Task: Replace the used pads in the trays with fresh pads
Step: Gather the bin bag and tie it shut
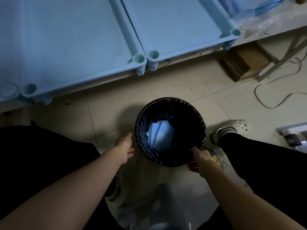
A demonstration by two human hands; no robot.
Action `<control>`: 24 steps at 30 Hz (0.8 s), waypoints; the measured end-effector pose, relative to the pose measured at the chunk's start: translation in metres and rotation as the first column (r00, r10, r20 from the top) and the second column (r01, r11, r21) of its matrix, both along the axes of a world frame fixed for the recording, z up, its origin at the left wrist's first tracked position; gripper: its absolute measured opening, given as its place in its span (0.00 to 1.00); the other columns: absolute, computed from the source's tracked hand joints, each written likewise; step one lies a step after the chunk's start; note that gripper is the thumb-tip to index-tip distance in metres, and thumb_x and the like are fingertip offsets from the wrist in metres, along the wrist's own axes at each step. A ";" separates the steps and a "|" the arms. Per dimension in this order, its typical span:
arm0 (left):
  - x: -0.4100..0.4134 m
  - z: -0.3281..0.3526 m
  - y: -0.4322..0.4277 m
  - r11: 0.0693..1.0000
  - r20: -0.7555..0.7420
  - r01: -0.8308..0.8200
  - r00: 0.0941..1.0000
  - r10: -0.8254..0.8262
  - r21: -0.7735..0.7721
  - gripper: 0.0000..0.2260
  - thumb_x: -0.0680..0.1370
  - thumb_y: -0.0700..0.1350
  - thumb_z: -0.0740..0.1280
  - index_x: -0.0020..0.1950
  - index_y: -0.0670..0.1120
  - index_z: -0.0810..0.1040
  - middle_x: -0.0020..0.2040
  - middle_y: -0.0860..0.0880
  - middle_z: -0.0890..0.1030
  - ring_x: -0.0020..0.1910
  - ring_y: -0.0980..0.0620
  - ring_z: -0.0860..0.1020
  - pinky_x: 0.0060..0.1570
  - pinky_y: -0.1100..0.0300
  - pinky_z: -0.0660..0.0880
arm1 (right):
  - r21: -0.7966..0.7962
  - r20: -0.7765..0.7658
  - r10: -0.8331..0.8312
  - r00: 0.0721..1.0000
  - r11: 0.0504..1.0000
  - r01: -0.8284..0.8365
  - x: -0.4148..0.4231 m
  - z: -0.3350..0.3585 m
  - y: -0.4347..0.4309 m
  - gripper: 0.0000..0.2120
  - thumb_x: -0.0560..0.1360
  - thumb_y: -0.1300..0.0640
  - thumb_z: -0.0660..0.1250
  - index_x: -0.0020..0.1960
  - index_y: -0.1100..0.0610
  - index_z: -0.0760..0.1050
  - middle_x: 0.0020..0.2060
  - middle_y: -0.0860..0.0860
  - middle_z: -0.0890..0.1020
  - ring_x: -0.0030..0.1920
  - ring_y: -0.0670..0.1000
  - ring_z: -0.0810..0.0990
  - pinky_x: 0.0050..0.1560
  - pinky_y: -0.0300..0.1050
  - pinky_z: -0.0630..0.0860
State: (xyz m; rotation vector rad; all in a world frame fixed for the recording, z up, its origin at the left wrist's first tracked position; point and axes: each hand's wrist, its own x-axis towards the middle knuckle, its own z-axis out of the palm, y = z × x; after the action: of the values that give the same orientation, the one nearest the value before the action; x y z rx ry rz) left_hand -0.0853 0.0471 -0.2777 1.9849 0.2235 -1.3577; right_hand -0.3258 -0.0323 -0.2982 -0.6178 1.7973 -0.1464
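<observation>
Your right hand (200,159) clamps on the near edge of a black-lined bin (170,100) on the tiled floor, fingers curled over its rim. Your left hand (124,147) hovers just beside the bin's left wall, fingers straight and apart, holding nothing and not touching it.

Inside the bin, at the bottom, lie the used pads (160,137), crumpled blue and white.

Beyond the bin, on a pale table (182,59), sit the left tray (74,39) and the right tray (174,22), both light blue and bare inside, set side by side with their round corner sockets almost touching. Farther beyond the bin and to its right, at the table's end, a stack of fresh pads (262,5) rests in clear plastic wrap (265,22).

Under the table, beyond the bin to its right, stands a cardboard box (244,63), and a pale cable (274,100) loops across the floor near it. Your white shoe (232,128) is planted just right of the bin.
</observation>
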 end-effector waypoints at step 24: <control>-0.034 -0.020 0.000 0.982 0.547 0.151 0.816 -0.188 0.111 0.13 0.83 0.44 0.55 0.59 0.35 0.71 0.56 0.35 0.78 0.55 0.37 0.77 0.45 0.54 0.69 | -0.400 -0.649 0.335 0.683 0.613 -0.681 0.006 0.003 0.017 0.37 0.70 0.50 0.72 0.73 0.61 0.61 0.62 0.62 0.71 0.62 0.65 0.69 0.62 0.59 0.67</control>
State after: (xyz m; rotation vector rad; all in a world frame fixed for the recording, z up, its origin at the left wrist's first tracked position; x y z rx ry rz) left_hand -0.1189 0.0468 -0.2973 2.4055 -0.1937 -0.8162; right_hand -0.3197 -0.0155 -0.2950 -1.8185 1.9717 -0.1709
